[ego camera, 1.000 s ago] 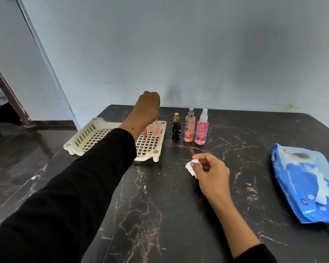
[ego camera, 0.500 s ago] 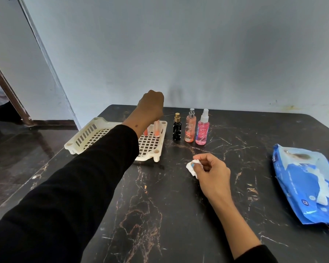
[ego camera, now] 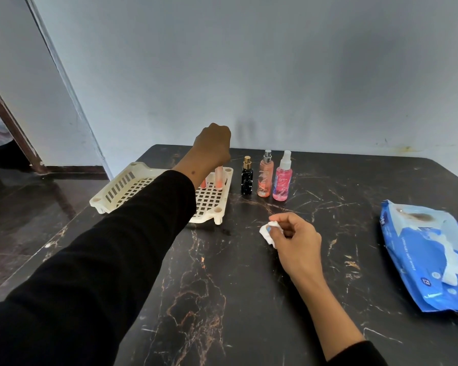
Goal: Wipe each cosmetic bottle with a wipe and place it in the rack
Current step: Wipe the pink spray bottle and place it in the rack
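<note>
Between right hand fingers, crumpled wipe pokes out leftward.

Single head-worn view, facing forward and down over the table. Both hands sit close below it. Wall beyond them.

Bare tabletop lies open between both hands; three upright bottles stand just right of the left hand, blocking that side.
</note>
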